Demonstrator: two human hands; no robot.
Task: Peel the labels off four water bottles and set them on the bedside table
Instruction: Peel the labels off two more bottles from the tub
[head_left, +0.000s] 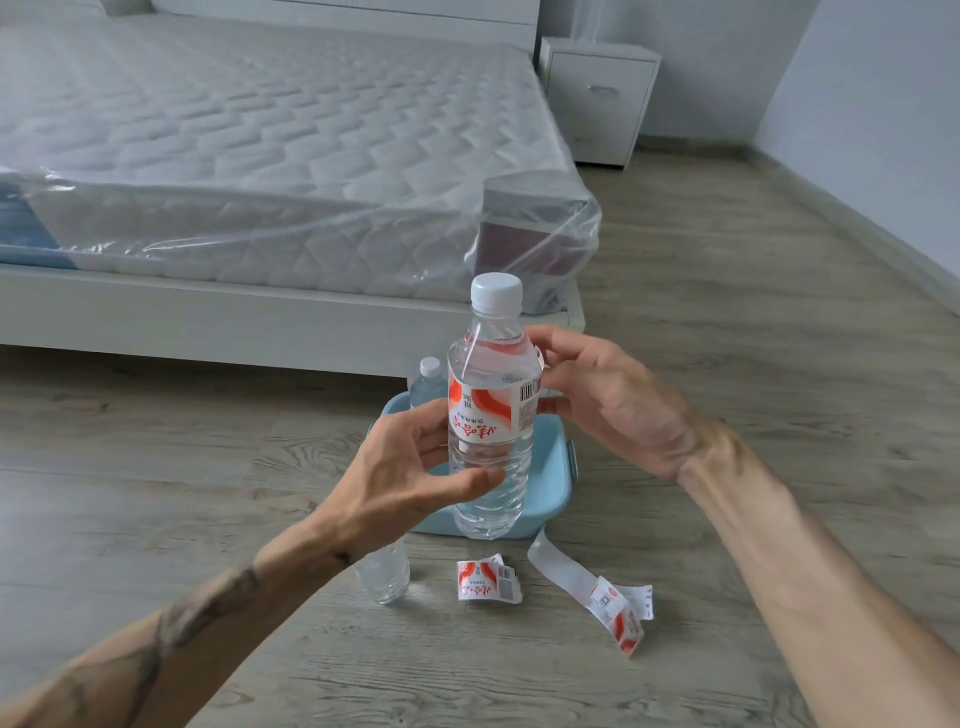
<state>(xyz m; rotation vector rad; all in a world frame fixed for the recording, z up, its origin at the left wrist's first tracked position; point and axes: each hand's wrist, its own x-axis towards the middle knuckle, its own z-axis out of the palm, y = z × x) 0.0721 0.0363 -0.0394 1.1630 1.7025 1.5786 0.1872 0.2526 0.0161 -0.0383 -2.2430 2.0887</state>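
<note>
I hold a clear water bottle (491, 410) upright in front of me; it has a white cap and a red-and-white label (488, 413) still around its middle. My left hand (410, 467) grips its lower body. My right hand (602, 405) pinches the label's edge by the barcode on the right side. A bare bottle (383, 571) stands on the floor under my left wrist. Another bottle (428, 382) stands in the blue bin (545, 499) behind the held one. Two peeled labels lie on the floor: a short one (488, 581) and a long strip (597, 592).
A bed with a plastic-wrapped mattress (260, 156) fills the left and back. The white bedside table (597, 98) stands at the back right by the wall. Grey wood floor (753, 312) stretches between me and it.
</note>
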